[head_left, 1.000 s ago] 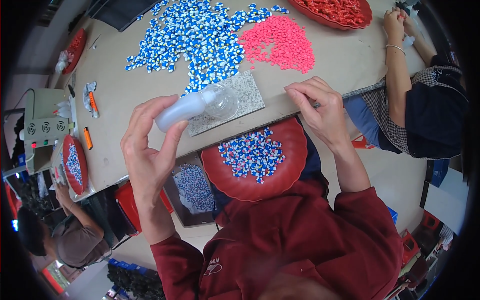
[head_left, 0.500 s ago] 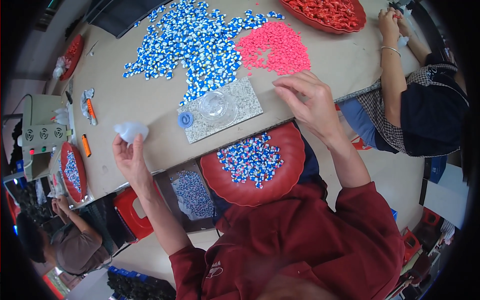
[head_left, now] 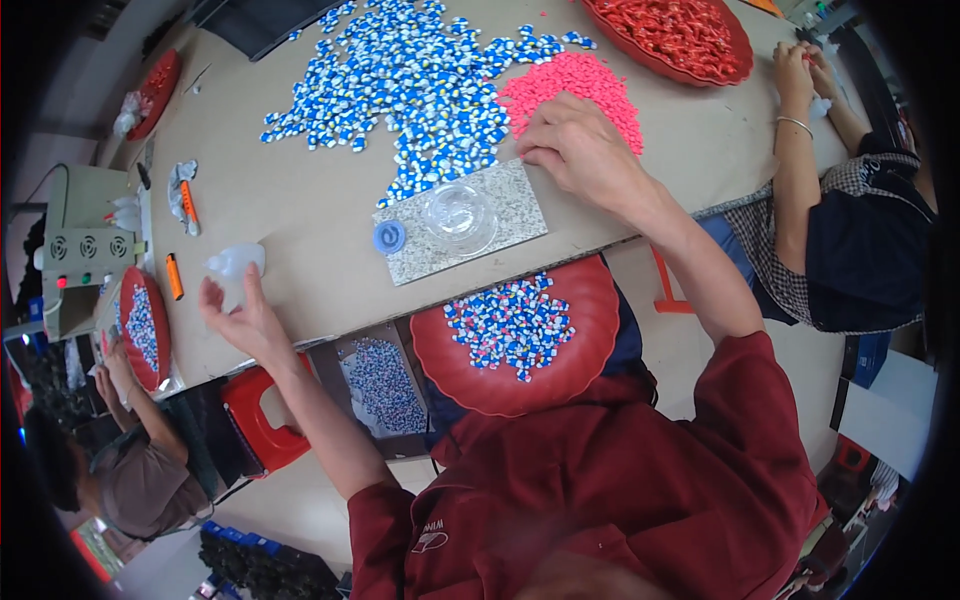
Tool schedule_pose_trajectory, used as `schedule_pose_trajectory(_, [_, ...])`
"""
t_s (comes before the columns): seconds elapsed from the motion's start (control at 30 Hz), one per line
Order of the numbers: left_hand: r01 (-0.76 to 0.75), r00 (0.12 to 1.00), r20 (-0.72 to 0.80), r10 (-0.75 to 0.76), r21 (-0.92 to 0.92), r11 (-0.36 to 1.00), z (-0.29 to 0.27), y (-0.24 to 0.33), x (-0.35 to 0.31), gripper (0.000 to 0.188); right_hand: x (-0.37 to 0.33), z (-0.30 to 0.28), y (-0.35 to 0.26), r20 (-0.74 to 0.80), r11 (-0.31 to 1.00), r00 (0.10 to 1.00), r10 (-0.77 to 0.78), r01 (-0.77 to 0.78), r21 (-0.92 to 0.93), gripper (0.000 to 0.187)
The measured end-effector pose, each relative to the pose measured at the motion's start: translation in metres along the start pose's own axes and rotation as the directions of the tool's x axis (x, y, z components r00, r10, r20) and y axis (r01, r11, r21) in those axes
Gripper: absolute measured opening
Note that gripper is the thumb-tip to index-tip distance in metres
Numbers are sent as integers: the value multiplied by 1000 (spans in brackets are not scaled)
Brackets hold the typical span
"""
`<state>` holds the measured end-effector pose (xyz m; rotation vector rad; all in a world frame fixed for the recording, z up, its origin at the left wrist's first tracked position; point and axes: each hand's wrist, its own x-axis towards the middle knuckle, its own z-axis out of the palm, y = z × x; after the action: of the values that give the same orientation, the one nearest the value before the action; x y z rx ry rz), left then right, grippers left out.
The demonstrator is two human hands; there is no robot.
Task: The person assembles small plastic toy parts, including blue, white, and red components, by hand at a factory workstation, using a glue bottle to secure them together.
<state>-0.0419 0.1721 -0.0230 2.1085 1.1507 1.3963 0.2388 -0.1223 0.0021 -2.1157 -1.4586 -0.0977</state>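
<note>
A small translucent white squeeze bottle [head_left: 238, 262] is on the table at the left. Just in front of it my left hand [head_left: 245, 322] has its thumb and fingers apart, no longer wrapped round the bottle. My right hand [head_left: 585, 150] is at the near left edge of a heap of small pink pieces [head_left: 580, 75]. Its fingers are bent together, and their tips hide whatever is between them. Between my hands lies a speckled stone tile [head_left: 515, 205] bearing a round clear glass dish [head_left: 460, 217] and a small blue ring-shaped cap [head_left: 389, 236].
Many blue-and-white pieces [head_left: 410, 90] spread over the table beyond the tile. A red scalloped plate [head_left: 440, 360] of assembled pieces rests on my lap. Another red plate [head_left: 735, 70] stands far right. Orange cutters [head_left: 174, 277] lie left. People work on both sides.
My right hand has moved from above the table to the pink heap, its fingers closing. My left hand has loosened from the bottle, which is now on the table. The view has shifted slightly.
</note>
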Motion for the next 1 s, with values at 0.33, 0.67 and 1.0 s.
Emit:
schedule_pose_trajectory(0.33, [-384,715,526,460,-255,888,89,111,15,15,-7,0,-14,-120,995,993,4,-16,-102,8])
schedule_pose_trajectory(0.67, [-13,785,561,263,-409,913,99,95,17,14,-25,-28,-38,-231,994,967,109,-98,58,6])
schedule_pose_trajectory(1.0, [785,406,913,-28,-333,523,-19,166,-100,18,-55,-34,-93,-150,935,978,144,-84,344,9])
